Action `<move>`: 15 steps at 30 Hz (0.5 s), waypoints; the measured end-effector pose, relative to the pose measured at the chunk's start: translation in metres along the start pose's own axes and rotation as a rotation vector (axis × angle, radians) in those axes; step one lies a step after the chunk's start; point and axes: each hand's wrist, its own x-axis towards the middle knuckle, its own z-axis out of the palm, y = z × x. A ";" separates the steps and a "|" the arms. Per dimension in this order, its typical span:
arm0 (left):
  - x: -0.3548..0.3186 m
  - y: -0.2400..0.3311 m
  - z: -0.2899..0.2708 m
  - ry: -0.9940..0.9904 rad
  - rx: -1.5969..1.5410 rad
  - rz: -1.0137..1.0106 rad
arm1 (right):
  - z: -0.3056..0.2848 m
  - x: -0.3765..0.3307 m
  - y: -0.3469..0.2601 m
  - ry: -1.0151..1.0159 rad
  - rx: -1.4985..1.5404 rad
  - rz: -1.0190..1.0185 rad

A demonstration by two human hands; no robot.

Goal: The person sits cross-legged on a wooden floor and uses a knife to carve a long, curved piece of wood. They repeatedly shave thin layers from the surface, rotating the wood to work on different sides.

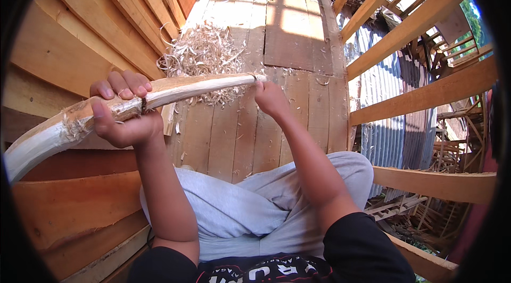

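A long, pale, curved wooden stave (199, 85) crosses in front of me, its thick end running out at the left rim. My left hand (130, 115) is closed around its thicker part, thumb and fingers on either side, beside a thin dark band (143, 104). Curled shavings (74, 127) cling to the wood left of that hand. At the narrow right end, my right hand (272, 98) is a fist against the tip, its fingers mostly turned away from view. A thin dark loop (254, 77) shows on the wood near that fist.
A heap of wood shavings (205, 57) lies beyond the stave on the plank floor (234, 139). Wooden boards (80, 33) form a wall close on the left. A slatted railing (415, 99) stands right, with corrugated sheets (380, 118) beyond it. My crossed legs (239, 203) are below.
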 end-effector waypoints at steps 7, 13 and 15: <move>0.003 0.003 -0.008 0.032 0.028 0.017 | -0.027 -0.037 -0.088 -0.120 -0.065 -0.112; 0.002 -0.003 -0.004 -0.149 -0.068 0.016 | -0.005 0.006 0.017 -0.020 -0.104 0.150; 0.004 -0.001 -0.005 -0.103 -0.035 0.035 | -0.009 0.003 -0.007 -0.092 -0.173 0.100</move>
